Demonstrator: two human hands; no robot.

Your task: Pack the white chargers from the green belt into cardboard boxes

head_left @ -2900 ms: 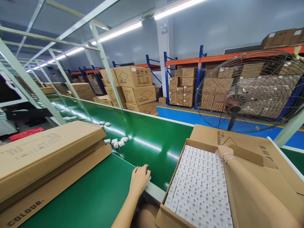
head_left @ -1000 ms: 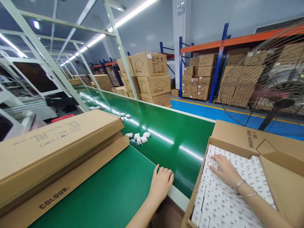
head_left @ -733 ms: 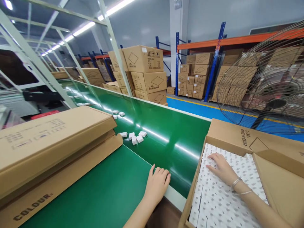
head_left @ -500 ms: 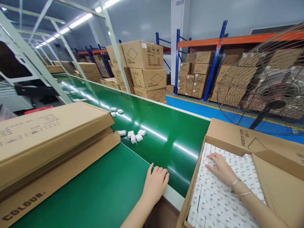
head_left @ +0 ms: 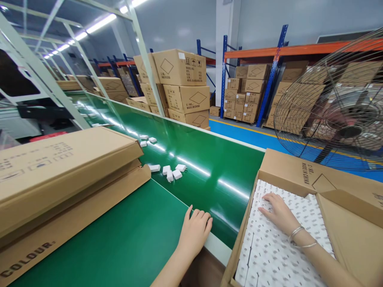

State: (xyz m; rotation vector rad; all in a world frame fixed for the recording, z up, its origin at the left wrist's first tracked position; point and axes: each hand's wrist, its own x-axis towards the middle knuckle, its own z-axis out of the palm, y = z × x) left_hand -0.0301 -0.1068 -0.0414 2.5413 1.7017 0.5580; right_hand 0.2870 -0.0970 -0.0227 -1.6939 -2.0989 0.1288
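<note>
My left hand [head_left: 196, 229] rests on the near edge of the green conveyor belt [head_left: 206, 149], palm down, fingers apart and loosely bent, holding nothing. At the right, my right hand [head_left: 278, 213] lies over tightly packed white plug adapters [head_left: 269, 251] inside an open cardboard box [head_left: 287, 165]. Its thumb and fingers are spread, with nothing between them; whether the fingertips touch the adapters I cannot tell. Several loose white plug adapters [head_left: 170, 176] lie in a cluster on the belt, up and left of my left hand. A smaller group [head_left: 152, 140] sits farther back.
A large cardboard carton [head_left: 72, 159] stands at the left on a green work surface [head_left: 119, 235]. Stacked cartons [head_left: 187, 97] rise beyond the belt. A caged floor fan [head_left: 338, 115] is behind the box, with orange and blue shelving [head_left: 278, 75] in the background.
The loose adapters on the belt have shifted slightly to the right and nearer. Both hands have stayed almost in place.
</note>
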